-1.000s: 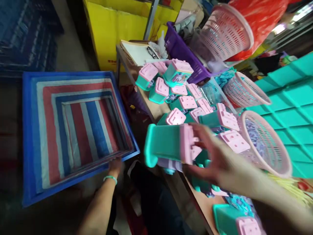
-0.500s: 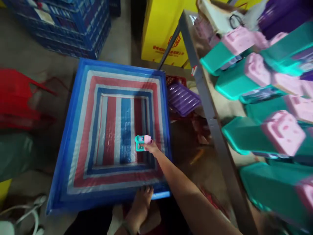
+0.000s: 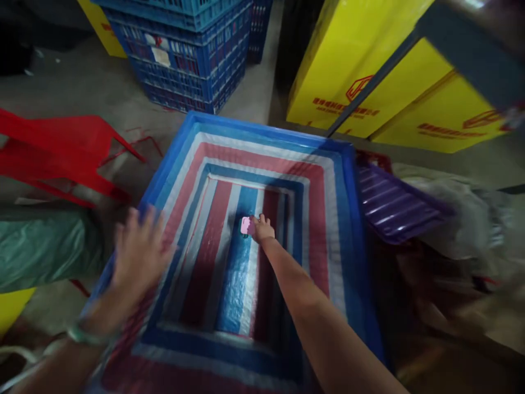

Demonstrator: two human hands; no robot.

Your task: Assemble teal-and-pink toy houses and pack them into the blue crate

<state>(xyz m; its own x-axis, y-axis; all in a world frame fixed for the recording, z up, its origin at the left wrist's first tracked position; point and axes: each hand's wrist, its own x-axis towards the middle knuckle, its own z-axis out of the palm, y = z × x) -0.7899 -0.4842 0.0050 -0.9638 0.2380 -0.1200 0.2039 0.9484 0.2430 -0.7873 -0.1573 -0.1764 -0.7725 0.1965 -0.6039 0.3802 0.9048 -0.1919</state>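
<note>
Left to right across the floor. One red plastic piece (image 3: 61, 150), low and angular, lies on bare concrete at far left. Below it one green sack (image 3: 45, 251), crumpled, with a patch of yellow at the bottom corner.

Left hand (image 3: 137, 257): fingers spread, palm down, on the left rim of the bin, blurred. A pale green band sits on that wrist.

One large blue bin (image 3: 348, 230), lined with woven sheeting striped red, white and blue; the lining runs down all four walls to a deep floor. Its near and right rims are free of anything.

Right hand (image 3: 262, 230): arm stretched straight down into the bin, fingers closed on one small pink toy piece (image 3: 246, 225) held at the bin floor, about the middle, towards the far wall. Whether the piece touches the lining I cannot tell. Nothing else shows on the bin floor, so there is open room on all sides of it.

Behind the bin: one stack of blue crates (image 3: 184, 49), at least two high. A strip of bare concrete separates stack and bin.

Right of the bin, touching its rim: one purple ribbed tray (image 3: 394, 202), tilted. Beyond it, two yellow cartons (image 3: 348, 60) with red print, a dark metal strut slanting across them. Far right, a pale crumpled heap, too blurred to name.

Light dim; concrete floor grey and scuffed.
</note>
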